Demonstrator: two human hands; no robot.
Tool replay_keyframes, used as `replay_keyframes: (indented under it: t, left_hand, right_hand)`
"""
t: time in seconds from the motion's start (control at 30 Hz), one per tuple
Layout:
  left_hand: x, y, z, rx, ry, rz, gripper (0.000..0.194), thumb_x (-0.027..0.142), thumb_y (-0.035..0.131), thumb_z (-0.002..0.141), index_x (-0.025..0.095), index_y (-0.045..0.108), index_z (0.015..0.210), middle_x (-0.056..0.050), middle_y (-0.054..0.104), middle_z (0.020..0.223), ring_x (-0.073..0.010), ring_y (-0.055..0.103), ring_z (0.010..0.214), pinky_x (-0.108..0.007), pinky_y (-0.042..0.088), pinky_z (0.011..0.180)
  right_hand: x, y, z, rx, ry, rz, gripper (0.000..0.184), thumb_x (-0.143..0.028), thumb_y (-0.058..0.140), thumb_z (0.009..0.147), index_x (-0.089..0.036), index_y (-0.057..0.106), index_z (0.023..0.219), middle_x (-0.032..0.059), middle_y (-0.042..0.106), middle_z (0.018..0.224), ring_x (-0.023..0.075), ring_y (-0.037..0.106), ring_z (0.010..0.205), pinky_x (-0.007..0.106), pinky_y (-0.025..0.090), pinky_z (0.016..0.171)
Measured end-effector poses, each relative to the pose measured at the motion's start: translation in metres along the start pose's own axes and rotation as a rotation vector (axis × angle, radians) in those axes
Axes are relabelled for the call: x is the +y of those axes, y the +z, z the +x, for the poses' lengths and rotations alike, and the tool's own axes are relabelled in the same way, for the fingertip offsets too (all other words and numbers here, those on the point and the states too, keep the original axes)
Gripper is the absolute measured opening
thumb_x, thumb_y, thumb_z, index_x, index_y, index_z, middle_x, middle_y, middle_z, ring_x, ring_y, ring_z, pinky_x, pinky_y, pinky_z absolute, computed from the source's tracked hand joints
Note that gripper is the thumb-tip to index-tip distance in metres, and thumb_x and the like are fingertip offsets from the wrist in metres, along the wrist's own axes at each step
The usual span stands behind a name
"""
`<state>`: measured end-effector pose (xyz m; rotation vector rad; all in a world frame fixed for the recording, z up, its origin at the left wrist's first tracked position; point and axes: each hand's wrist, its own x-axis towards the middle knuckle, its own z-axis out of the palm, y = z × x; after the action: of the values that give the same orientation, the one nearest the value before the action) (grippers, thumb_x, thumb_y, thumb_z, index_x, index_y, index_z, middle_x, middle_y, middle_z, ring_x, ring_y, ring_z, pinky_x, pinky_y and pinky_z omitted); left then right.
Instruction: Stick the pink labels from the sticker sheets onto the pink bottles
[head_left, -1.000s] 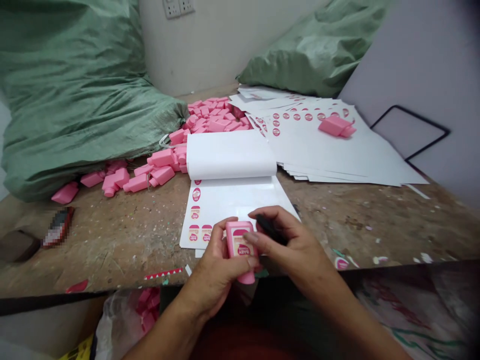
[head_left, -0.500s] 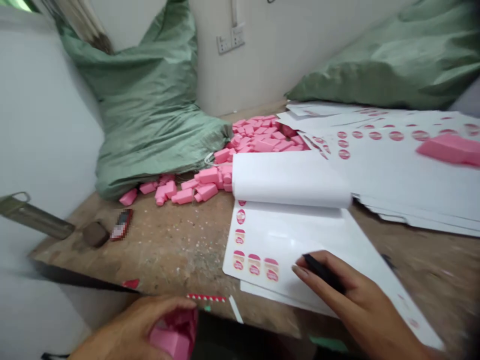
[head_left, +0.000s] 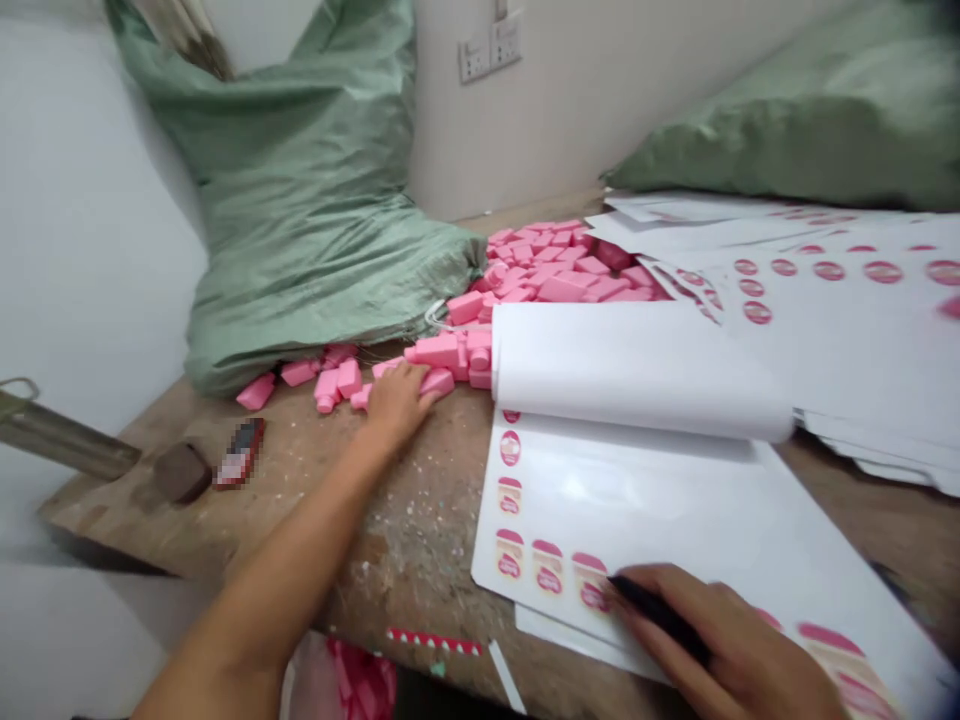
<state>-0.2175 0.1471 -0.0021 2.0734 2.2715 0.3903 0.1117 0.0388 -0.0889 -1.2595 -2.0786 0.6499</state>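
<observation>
My left hand (head_left: 401,400) reaches across the table to the pile of small pink plastic bottles (head_left: 517,270). Its fingers close round a pink bottle (head_left: 439,382) at the near edge of the pile; part of the bottle is hidden by the hand. In my right hand (head_left: 712,630) is a slim black tool (head_left: 660,615), its kind unclear. The tool's tip is at a pink-and-cream label (head_left: 592,582) on the white label sheet (head_left: 637,500). More labels run along the sheet's left edge, and its upper part is a curled-back white flap (head_left: 637,370).
A green sack (head_left: 300,210) stands at the back left, another green sack (head_left: 810,130) at the back right. More label sheets (head_left: 847,350) lie on the right. A phone (head_left: 240,452), a brown block (head_left: 182,472) and a metal tube (head_left: 67,440) are left. Pink bottles (head_left: 360,680) fill a bag below the edge.
My left hand has gone from the near table edge, where it held a pink bottle, up to the pile. My right hand has brought the tool's tip to a label.
</observation>
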Motion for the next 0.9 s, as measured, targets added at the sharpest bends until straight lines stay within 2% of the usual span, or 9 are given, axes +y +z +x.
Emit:
replay_keyframes:
  t: [0.2, 0.33, 0.37, 0.43, 0.53, 0.6, 0.67, 0.73, 0.9]
  left_hand:
    - [0.026, 0.004, 0.013, -0.031, -0.056, 0.051, 0.045, 0.017, 0.062, 0.08, 0.008, 0.054, 0.122, -0.026, 0.056, 0.13, -0.0423, 0.048, 0.124, -0.058, 0.034, 0.102]
    - [0.04, -0.001, -0.016, 0.048, -0.075, -0.014, 0.047, 0.018, 0.058, 0.081, 0.013, 0.051, 0.127, -0.021, 0.056, 0.131, -0.0402, 0.048, 0.124, -0.057, 0.033, 0.104]
    - [0.046, -0.003, -0.028, 0.083, -0.085, -0.134, 0.047, 0.02, 0.06, 0.08, 0.016, 0.052, 0.126, -0.018, 0.056, 0.131, -0.0374, 0.05, 0.123, -0.054, 0.036, 0.103]
    - [0.062, -0.004, -0.056, 0.072, -0.149, -0.574, 0.044, 0.025, 0.065, 0.076, 0.02, 0.056, 0.118, -0.012, 0.06, 0.122, -0.0307, 0.057, 0.111, -0.044, 0.046, 0.093]
    - [0.097, -0.002, -0.095, -0.187, -0.354, -1.355, 0.039, 0.03, 0.07, 0.071, 0.019, 0.058, 0.107, -0.007, 0.066, 0.103, -0.0216, 0.062, 0.088, -0.034, 0.05, 0.076]
    - [0.119, 0.002, -0.112, -0.352, -0.479, -1.639, 0.039, 0.028, 0.072, 0.07, 0.018, 0.059, 0.106, -0.008, 0.068, 0.101, -0.0198, 0.062, 0.086, -0.03, 0.049, 0.071]
    - [0.135, 0.008, -0.12, -0.433, -0.567, -1.775, 0.038, 0.026, 0.072, 0.071, 0.016, 0.06, 0.106, -0.009, 0.069, 0.101, -0.02, 0.063, 0.087, -0.029, 0.049, 0.07]
    - [0.144, 0.017, -0.121, -0.44, -0.632, -1.857, 0.037, 0.023, 0.072, 0.072, 0.016, 0.06, 0.106, -0.009, 0.07, 0.101, -0.0202, 0.063, 0.09, -0.03, 0.05, 0.074]
    - [0.145, 0.035, -0.119, -0.433, -0.704, -1.903, 0.034, 0.019, 0.071, 0.075, 0.017, 0.059, 0.107, -0.01, 0.071, 0.101, -0.0183, 0.063, 0.089, -0.034, 0.052, 0.082]
  right_hand:
    - [-0.021, -0.021, 0.004, -0.141, -0.009, -0.091, 0.017, -0.032, 0.053, 0.091, -0.026, 0.069, 0.09, 0.003, 0.075, 0.08, 0.0215, 0.065, 0.068, 0.034, 0.05, 0.061]
    - [-0.022, -0.036, 0.005, -0.173, 0.08, -0.033, 0.016, -0.035, 0.056, 0.088, -0.025, 0.068, 0.085, 0.003, 0.075, 0.079, 0.0221, 0.066, 0.069, 0.035, 0.049, 0.063]
    - [-0.024, -0.04, 0.007, -0.169, 0.118, 0.009, 0.017, -0.038, 0.057, 0.087, -0.025, 0.068, 0.086, 0.0028, 0.075, 0.079, 0.0224, 0.067, 0.069, 0.035, 0.05, 0.063]
    - [-0.028, -0.049, 0.01, -0.134, 0.198, 0.097, 0.023, -0.044, 0.057, 0.087, -0.025, 0.068, 0.09, 0.0031, 0.075, 0.083, 0.0228, 0.069, 0.072, 0.034, 0.051, 0.063]
    - [-0.033, -0.056, 0.012, -0.076, 0.229, 0.104, 0.029, -0.044, 0.048, 0.092, -0.025, 0.069, 0.097, 0.0041, 0.076, 0.09, 0.0227, 0.07, 0.078, 0.033, 0.051, 0.065]
    - [-0.033, -0.055, 0.009, -0.067, 0.193, 0.006, 0.028, -0.039, 0.045, 0.094, -0.026, 0.07, 0.097, 0.0041, 0.077, 0.092, 0.0232, 0.07, 0.08, 0.035, 0.05, 0.069]
    - [-0.03, -0.051, 0.005, -0.071, 0.163, -0.104, 0.025, -0.034, 0.046, 0.093, -0.026, 0.07, 0.097, 0.0032, 0.077, 0.091, 0.023, 0.069, 0.077, 0.035, 0.047, 0.068]
    - [-0.028, -0.047, 0.002, -0.08, 0.127, -0.197, 0.023, -0.031, 0.046, 0.094, -0.026, 0.069, 0.094, 0.0018, 0.076, 0.086, 0.0212, 0.066, 0.067, 0.034, 0.043, 0.063]
    - [-0.028, -0.041, 0.003, -0.062, 0.016, -0.336, 0.022, -0.027, 0.043, 0.097, -0.024, 0.064, 0.091, 0.0006, 0.073, 0.077, 0.0179, 0.057, 0.057, 0.031, 0.034, 0.059]
